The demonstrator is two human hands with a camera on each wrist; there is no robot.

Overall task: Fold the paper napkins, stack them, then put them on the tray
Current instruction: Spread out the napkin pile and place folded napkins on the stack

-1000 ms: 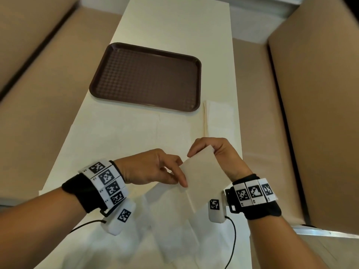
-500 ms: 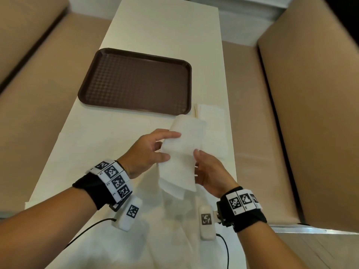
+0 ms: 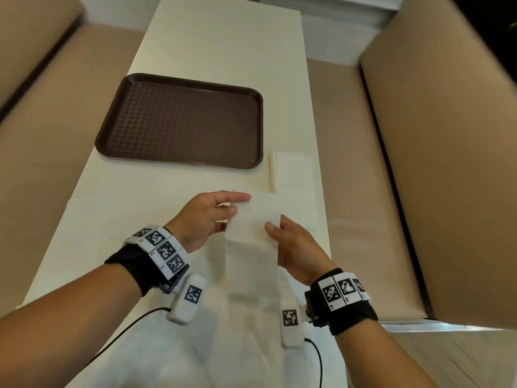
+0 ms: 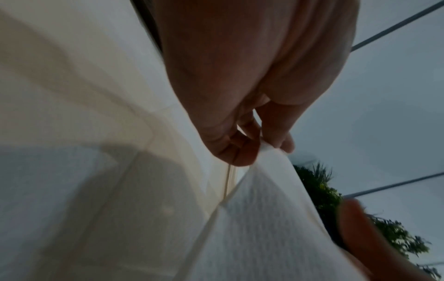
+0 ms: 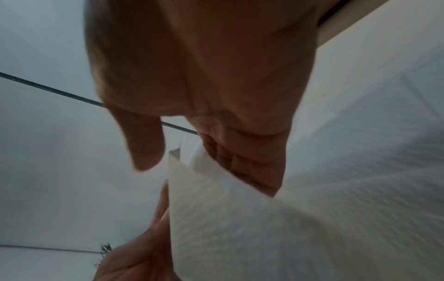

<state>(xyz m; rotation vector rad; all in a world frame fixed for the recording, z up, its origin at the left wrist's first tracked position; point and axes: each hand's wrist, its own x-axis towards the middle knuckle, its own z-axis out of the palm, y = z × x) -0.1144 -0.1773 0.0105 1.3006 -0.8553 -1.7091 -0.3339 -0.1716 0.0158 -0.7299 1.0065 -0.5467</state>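
Note:
I hold a white paper napkin [image 3: 253, 236] in the air over the table's near end, between both hands. My left hand [image 3: 212, 217] pinches its upper left edge between thumb and forefinger; the left wrist view shows that pinch on the napkin [image 4: 264, 218]. My right hand [image 3: 291, 247] grips its right edge, thumb on top, and the napkin [image 5: 240, 218] runs under the curled fingers [image 5: 240, 161]. Folded napkins [image 3: 292, 175] lie stacked at the table's right edge. The brown tray [image 3: 181, 121] sits beyond, with nothing on it.
The cream table [image 3: 218, 46] runs away from me between tan bench seats [image 3: 433, 135]. More loose white napkins [image 3: 223, 345] lie on the table under my wrists. Black cables [image 3: 316, 357] trail from the wrist cameras.
The napkin has turned from a tilted sheet to a long strip held upright between both hands. My hands have moved forward and closer together, toward the stack.

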